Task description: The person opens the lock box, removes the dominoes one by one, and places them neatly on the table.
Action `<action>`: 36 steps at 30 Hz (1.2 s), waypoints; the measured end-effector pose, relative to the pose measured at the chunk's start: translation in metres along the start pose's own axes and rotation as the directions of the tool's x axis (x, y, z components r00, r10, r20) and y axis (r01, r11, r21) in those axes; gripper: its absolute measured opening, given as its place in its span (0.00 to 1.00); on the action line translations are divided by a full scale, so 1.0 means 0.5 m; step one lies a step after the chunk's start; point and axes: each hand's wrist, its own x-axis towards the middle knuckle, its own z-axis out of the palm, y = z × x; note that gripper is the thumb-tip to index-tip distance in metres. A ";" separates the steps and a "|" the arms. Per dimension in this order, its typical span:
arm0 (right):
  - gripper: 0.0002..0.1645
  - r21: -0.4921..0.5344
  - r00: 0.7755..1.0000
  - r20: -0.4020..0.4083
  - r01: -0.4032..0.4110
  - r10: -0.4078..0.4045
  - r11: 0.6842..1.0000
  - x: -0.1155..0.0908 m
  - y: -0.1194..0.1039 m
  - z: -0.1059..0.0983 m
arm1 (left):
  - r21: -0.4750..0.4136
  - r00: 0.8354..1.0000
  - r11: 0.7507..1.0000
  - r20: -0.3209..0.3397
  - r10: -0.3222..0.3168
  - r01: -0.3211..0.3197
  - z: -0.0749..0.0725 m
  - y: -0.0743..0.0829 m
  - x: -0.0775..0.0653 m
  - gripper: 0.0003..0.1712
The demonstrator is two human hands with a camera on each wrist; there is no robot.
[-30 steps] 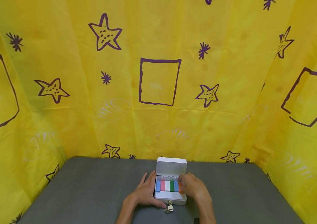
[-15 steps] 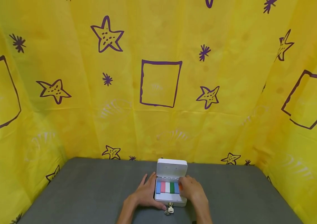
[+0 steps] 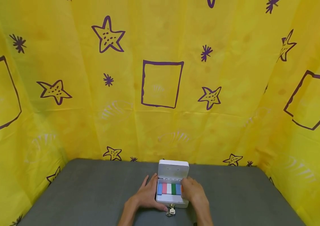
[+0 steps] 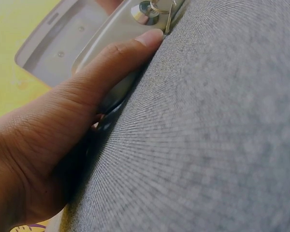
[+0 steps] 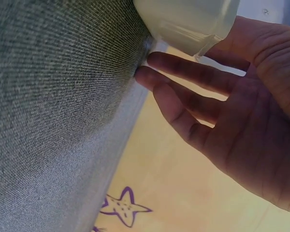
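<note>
Yellow cloth (image 3: 162,37) with purple stars is hanging behind and at both sides, and below it we are seeing a grey worktop (image 3: 106,185). The white box (image 3: 181,204) is standing on it near the middle, towards the near edge, its lid (image 3: 173,170) tipping up at the far side.

The left hand (image 3: 147,196) is resting along the box's left side, fingers lying straight and apart, thumb lying along the near wall. The right hand (image 3: 193,190) is covering the right end; its thumb is dipping inside, while three fingers are hanging loosely straight outside the wall. Whether thumb and forefinger are pinching anything we are not able to tell.

Inside, a row is running left to right: blue block (image 3: 159,189), pink block (image 3: 164,189), white block (image 3: 169,189), green block (image 3: 173,189), second blue block (image 3: 178,189), then the orange block (image 3: 182,188), mostly hiding under the right hand. Smallest, a key (image 3: 172,211) is sitting in the near-side lock, another key (image 3: 168,214) dangling beside it.

We are judging the step in hand to be settling the orange block at the row's right end. The next move is probably calling for light thumb pressure, the left hand steadying the box.
</note>
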 end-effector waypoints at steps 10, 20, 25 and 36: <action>0.27 0.033 1.000 0.000 0.009 -0.009 0.999 0.004 0.003 -0.006 | 0.003 1.000 1.000 -0.004 -0.010 0.010 0.003 -0.005 0.005 0.77; 0.21 0.126 0.996 0.086 -0.012 0.002 0.992 0.005 0.008 -0.020 | -0.003 1.000 1.000 -0.011 -0.004 0.004 0.002 -0.004 0.004 0.77; 0.21 0.250 0.992 0.034 0.112 -0.124 0.962 -0.002 0.024 -0.044 | 0.002 1.000 1.000 -0.007 -0.009 0.009 0.002 -0.002 0.003 0.77; 0.16 0.320 0.986 -0.065 0.164 -0.151 0.933 -0.014 0.031 -0.087 | -0.007 1.000 1.000 0.007 -0.025 0.025 -0.004 0.002 0.005 0.77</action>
